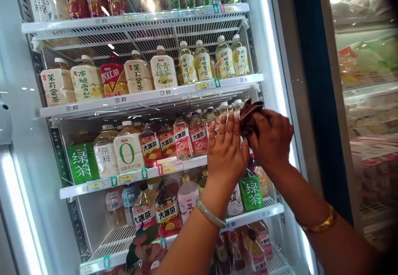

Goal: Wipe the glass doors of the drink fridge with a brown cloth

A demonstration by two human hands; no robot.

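One L hand [226, 153] was open and flat; the R hand [273, 138] clutched a dark cloth [248, 115] beside it, before the bottles [182, 137] — a flatter fold w/ even pressure probably worked best.

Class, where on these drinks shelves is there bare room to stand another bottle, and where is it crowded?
Bare wire rack shows at the front left of the fourth shelf down, between the left wall and black-capped bottle. The third shelf is crowded almost throughout.
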